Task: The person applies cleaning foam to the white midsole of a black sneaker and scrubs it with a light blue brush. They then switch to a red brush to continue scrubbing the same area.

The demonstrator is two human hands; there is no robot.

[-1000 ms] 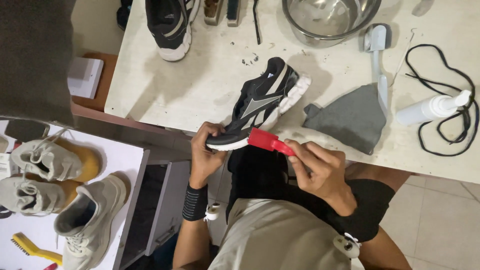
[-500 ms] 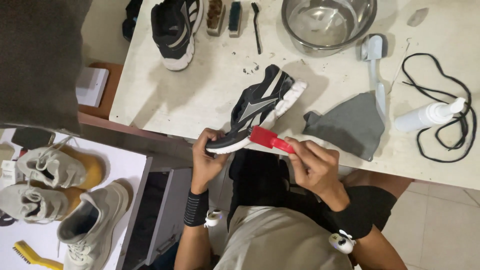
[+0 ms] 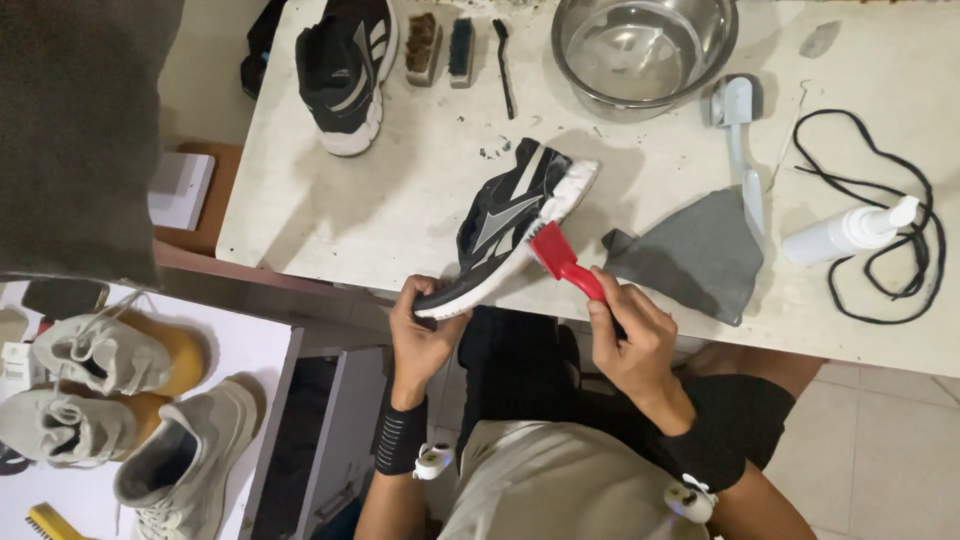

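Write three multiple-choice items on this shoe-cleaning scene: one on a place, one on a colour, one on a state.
1. Where does the grey cloth lie?
A. in the bowl
B. on the table, right of the held shoe
C. on the floor

2. What colour is the brush in the right hand?
A. red
B. blue
C. yellow

3. How is the black shoe held?
A. flat on its sole, untouched
B. hung by its lace
C. gripped at one end by the left hand, the other end over the table

Answers: 1 B, it lies on the tabletop; 2 A, plainly red; 3 C, fingers grip its near end.
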